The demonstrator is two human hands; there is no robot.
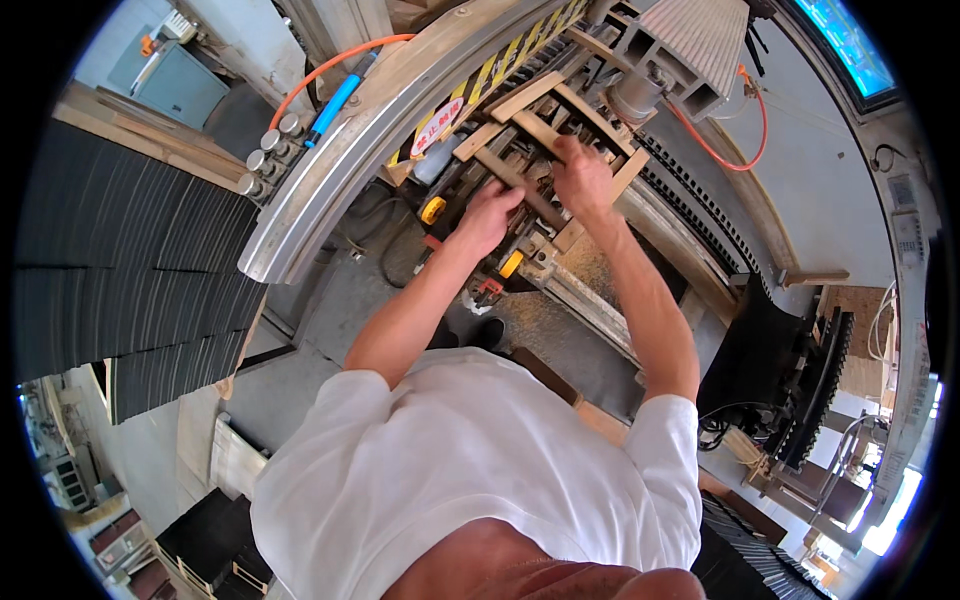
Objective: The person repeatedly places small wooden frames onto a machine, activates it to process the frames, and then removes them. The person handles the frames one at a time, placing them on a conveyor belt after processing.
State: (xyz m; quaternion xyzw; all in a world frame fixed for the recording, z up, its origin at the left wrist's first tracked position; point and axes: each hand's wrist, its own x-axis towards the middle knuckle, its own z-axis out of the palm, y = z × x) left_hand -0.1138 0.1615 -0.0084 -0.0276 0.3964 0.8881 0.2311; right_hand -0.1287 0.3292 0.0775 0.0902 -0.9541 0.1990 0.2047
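Both my arms reach forward over a machine bed with wooden pieces on it. My right hand (583, 178) is closed at the near end of a light wooden strip (537, 130), thumb on top. To its left, my left hand (488, 215) is closed at the side of a darker wooden bar (497, 166), which slants down between the hands. What lies under its fingers is hidden. Around them, light wooden pieces form a rough frame; one far piece (527, 96) and a right-hand piece (629, 172) show. Below sit yellow round parts (511, 264) and red clamp parts (490, 287).
A curved metal beam (330, 170) with a yellow-black striped strip (500, 65) passes at the left. A ribbed metal head (690, 50) hangs at the far right. Stacked dark panels (130, 240) stand at left. Sawdust (545, 320) covers the floor below; a screen (848, 45) glows upper right.
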